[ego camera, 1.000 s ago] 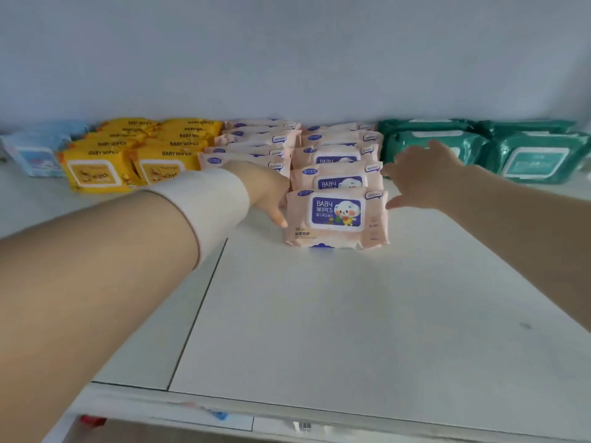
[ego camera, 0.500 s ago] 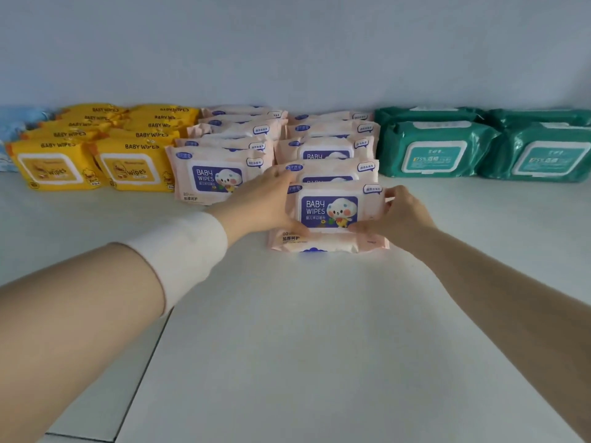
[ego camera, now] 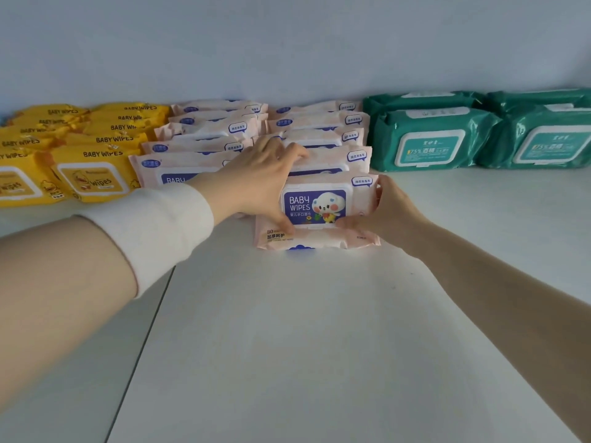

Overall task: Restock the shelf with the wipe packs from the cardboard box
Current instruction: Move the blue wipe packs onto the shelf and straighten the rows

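Gripping the front pink baby wipes pack (ego camera: 323,207) at the centre of the frame, the left hand (ego camera: 262,183) hooks its fingers (ego camera: 289,151) over the top edge, and the right hand (ego camera: 388,214) clasps the right edge. The pack stands on the white shelf (ego camera: 303,330), touching the pink packs (ego camera: 319,123) behind it. Yellow baby wipes packs (ego camera: 92,177) sit at the left, and green wipe packs (ego camera: 428,139) at the upper right.

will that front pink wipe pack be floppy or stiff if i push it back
Probably soft and squashy: the pink pack has a wrinkled wrapper pinched by the left hand and right hand. Its glossy film likely slides on the smooth shelf. Standing on a narrow edge, it may tip without support.
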{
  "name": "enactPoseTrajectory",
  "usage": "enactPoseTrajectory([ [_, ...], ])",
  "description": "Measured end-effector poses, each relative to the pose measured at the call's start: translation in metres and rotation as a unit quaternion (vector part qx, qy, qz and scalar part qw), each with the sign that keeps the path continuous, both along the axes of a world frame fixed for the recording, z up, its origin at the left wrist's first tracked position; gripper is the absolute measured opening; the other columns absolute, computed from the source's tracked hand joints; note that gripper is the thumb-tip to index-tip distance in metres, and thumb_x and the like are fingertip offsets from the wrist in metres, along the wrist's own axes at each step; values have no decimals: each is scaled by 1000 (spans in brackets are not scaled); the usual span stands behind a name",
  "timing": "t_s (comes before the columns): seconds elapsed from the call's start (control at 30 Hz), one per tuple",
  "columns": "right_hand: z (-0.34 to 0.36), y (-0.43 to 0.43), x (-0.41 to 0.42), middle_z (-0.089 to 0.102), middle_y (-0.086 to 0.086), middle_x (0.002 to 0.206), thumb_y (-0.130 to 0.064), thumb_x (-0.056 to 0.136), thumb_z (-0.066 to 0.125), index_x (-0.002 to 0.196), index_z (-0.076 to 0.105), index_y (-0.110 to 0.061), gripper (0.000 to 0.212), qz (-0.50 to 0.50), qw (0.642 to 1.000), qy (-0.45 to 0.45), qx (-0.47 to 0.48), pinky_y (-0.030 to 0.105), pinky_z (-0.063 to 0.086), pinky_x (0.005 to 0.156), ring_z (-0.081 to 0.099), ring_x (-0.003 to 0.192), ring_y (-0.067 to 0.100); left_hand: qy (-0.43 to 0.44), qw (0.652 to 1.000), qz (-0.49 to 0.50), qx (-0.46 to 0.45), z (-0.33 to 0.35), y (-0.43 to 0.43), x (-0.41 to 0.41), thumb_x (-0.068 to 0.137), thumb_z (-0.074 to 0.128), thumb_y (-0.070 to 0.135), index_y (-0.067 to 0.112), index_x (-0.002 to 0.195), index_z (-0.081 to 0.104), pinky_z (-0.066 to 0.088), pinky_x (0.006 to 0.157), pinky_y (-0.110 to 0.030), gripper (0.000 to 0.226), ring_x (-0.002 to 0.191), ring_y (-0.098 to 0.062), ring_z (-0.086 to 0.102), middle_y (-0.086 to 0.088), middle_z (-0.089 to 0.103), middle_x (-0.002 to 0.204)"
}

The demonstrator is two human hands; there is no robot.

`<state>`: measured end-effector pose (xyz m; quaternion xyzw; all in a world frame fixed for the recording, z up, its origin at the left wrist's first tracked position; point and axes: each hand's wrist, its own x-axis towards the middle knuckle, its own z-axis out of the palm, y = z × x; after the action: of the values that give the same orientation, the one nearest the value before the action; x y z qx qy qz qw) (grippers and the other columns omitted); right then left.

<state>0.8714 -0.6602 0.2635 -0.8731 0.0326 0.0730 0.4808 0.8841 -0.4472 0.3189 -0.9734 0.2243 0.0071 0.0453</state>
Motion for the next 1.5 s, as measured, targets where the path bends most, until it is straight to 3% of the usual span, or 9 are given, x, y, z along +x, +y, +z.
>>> enactPoseTrajectory([
  [0.13, -8, -3, -12, 49, -1, 127, -32, 57, 87, 137, 22, -39, 103, 14, 996, -88, -18, 41, 48, 91, 50, 112, 21, -45, 998, -33, 20, 1, 0, 0, 39, 79, 68, 21, 128, 34, 36, 89, -33, 110, 111, -23, 38, -5, 44, 117],
  [0.33, -6, -1, -15, 39, 12, 129, -31, 51, 89, 118, 41, -3, 86, 19, 962, -231, -147, 28, 38, 81, 46, 109, 29, -20, 999, -37, 24, -1, 3, 5, 42, 74, 71, 22, 136, 31, 35, 101, -40, 114, 124, -24, 33, -5, 39, 129],
  [0.5, 1, 0, -23, 45, 31, 119, -22, 48, 90, 102, 50, 14, 77, 45, 911, -357, -203, 39, 43, 83, 49, 104, 44, -3, 998, -36, 57, -1, 6, 9, 44, 71, 74, 23, 143, 25, 25, 109, -41, 121, 136, -26, 24, -4, 28, 144],
  [0.8, -8, 3, -17, 45, 17, 118, -27, 60, 86, 120, 45, 0, 78, 4, 948, -279, -152, 21, 30, 74, 46, 104, 32, -20, 998, -51, 10, 3, 4, 15, 45, 76, 67, 22, 118, 45, 32, 75, -30, 91, 108, -20, 46, 0, 49, 119],
  [0.93, -5, 4, -24, 51, 8, 97, -22, 60, 86, 105, 42, -7, 64, 18, 961, -256, -103, 26, 25, 58, 48, 80, 30, 6, 999, -41, 24, 0, 8, 12, 47, 75, 67, 21, 121, 45, 38, 89, -36, 92, 121, -22, 41, 2, 42, 130],
  [1.07, 6, 3, -24, 55, -11, 84, -23, 56, 88, 94, 33, -25, 67, 23, 982, -185, -29, 21, 42, 52, 53, 71, 14, 32, 997, -43, 53, 7, 11, 10, 47, 67, 76, 17, 117, 50, 41, 94, -41, 93, 122, -24, 39, -2, 40, 132],
  [1.3, 20, 5, -30, 62, -4, 96, -24, 58, 87, 95, 29, -37, 70, 28, 982, -185, -35, 41, 54, 68, 59, 85, 26, 52, 996, -54, 45, 13, 8, 9, 49, 65, 78, 18, 111, 55, 45, 88, -41, 87, 111, -23, 46, 0, 46, 120],
  [1.4, 21, 4, -28, 63, -10, 96, -17, 61, 86, 95, 32, -47, 71, 9, 988, -145, 57, 34, 57, 56, 62, 85, 15, 57, 996, -48, 42, 18, 9, 11, 49, 62, 79, 15, 110, 54, 45, 86, -39, 89, 113, -24, 46, -1, 47, 122],
  [1.5, 21, 3, -21, 55, -17, 93, -17, 63, 84, 111, 43, -31, 65, -5, 993, -71, 92, 19, 48, 46, 55, 78, 0, 71, 995, -46, 49, 22, 8, 12, 46, 55, 83, 15, 111, 53, 43, 81, -35, 94, 109, -24, 48, 0, 48, 115],
])
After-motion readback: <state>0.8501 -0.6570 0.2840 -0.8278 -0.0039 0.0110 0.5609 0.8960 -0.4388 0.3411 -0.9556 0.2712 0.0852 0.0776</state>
